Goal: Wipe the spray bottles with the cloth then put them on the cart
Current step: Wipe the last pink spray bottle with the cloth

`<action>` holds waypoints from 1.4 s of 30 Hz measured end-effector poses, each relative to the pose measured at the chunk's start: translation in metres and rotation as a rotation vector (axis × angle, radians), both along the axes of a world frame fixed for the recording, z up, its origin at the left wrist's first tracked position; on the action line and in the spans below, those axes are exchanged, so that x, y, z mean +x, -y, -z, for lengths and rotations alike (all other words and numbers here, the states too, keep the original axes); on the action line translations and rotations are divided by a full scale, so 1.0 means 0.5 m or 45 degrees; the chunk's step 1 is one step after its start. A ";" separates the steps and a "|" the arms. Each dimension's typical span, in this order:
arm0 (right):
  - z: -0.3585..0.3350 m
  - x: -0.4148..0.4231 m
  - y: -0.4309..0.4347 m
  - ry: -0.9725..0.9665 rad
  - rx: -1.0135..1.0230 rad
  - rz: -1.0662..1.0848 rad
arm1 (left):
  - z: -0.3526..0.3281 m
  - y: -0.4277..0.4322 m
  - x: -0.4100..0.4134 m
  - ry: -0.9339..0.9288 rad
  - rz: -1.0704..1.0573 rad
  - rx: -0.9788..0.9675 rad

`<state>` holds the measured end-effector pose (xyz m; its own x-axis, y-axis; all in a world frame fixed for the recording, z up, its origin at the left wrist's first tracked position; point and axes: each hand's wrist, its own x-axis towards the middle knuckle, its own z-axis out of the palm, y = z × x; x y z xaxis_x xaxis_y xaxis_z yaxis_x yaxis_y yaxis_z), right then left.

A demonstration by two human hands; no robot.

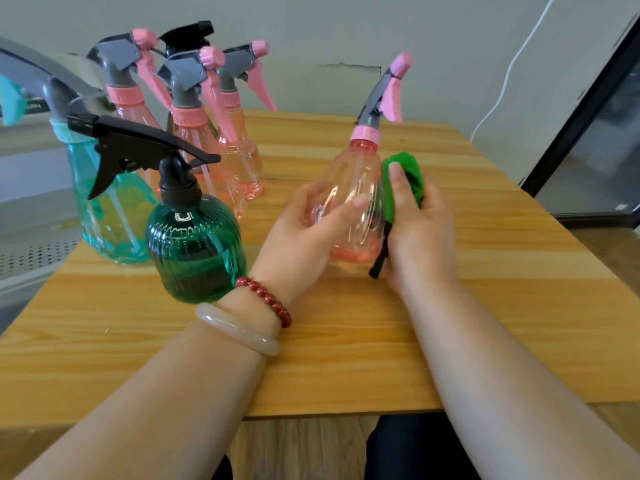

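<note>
The left grip [311, 230] curls round the belly of a pink spray bottle [346, 168], thumb across its front, keeping it near upright low over the wooden surface [502, 289], while the right grip [420, 233] clasps a folded green cloth [407, 174] against the bottle's right side — thumb pressed on the cloth, a black strap [379, 258] dangling beneath. Left of them on the surface stand a teal bottle [110, 216], a round dark-green bottle [194, 247] just beside the left wrist, and three more pink bottles [199, 147] clustered behind — a black-topped one [187, 34] half hidden among them. A pale bangle [235, 329] and red beads [266, 299] circle the left wrist.
</note>
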<state>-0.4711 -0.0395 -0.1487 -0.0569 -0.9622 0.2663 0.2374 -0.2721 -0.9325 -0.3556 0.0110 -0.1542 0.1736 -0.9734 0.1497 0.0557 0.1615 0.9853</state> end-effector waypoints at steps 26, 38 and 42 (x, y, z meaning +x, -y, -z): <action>0.009 0.018 -0.021 -0.319 -0.242 -0.236 | 0.012 0.025 0.022 -0.577 0.085 -0.138; 0.023 0.042 -0.039 -0.692 -0.766 0.065 | 0.002 0.023 0.020 -0.551 0.003 -0.110; 0.023 0.044 -0.038 -0.524 -0.424 0.082 | 0.001 0.026 0.012 -0.554 0.035 -0.093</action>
<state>-0.4492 -0.0203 -0.1604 0.0603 -0.8199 0.5694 -0.1573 -0.5711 -0.8057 -0.3493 -0.0020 -0.1549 0.2100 -0.9681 0.1368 0.4683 0.2224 0.8551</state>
